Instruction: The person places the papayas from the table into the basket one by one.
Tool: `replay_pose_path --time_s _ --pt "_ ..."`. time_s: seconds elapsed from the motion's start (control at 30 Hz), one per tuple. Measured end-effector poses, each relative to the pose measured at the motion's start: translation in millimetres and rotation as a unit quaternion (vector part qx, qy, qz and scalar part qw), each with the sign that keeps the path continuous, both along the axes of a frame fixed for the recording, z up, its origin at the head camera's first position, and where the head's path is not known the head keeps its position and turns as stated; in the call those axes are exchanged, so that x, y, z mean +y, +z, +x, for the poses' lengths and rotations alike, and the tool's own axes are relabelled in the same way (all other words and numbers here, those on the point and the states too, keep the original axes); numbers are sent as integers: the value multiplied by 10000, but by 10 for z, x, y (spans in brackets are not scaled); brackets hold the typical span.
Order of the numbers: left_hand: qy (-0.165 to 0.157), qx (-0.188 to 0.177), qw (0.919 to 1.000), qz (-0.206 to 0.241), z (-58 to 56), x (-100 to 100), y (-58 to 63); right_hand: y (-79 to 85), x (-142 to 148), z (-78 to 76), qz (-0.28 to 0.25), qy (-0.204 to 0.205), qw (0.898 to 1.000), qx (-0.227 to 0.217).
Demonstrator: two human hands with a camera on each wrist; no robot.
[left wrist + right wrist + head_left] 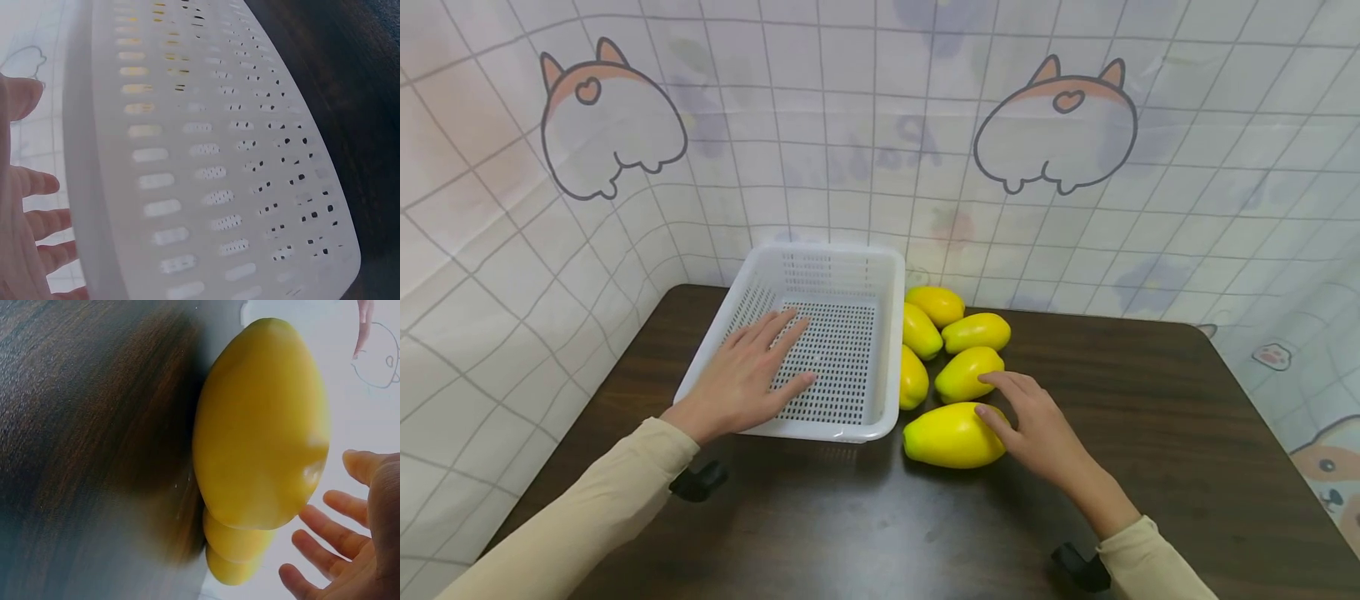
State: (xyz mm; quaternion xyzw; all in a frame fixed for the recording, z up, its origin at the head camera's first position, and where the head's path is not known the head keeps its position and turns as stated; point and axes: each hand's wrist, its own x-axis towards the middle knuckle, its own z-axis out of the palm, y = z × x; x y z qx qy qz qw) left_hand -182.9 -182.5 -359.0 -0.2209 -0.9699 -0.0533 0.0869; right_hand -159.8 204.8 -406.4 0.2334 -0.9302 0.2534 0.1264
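My left hand [741, 375], fingers spread, hangs over the front left part of a white plastic basket [891, 333] with slotted walls. In the left wrist view, its thumb and fingers show past the basket's rim [81, 156] with nothing between them. The right hand [1037, 425] is at the right end of the nearest and largest yellow papaya [951, 437], its fingers loosely bent and not wrapped round it. In the right wrist view, that papaya [262, 431] lies on the table with the fingers [334, 531] just off its side.
Several smaller yellow papayas lie along the basket's right side, among them one at the back [936, 304] and one in the middle [970, 375]. The dark wooden table [1135, 417] meets a white checked curtain [865, 125] with cartoon prints behind and at both sides.
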Motion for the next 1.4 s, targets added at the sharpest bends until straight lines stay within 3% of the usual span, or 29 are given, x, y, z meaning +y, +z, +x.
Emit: replay_pose_path --time_s 0.53,1.4 --pt "193 -26 9998 -13 10 -142 -62 -59 -9 11 -121 239 9996 93" --pt "599 -115 9979 204 -10 -403 -143 -135 -25 -4 -313 405 9983 -278"
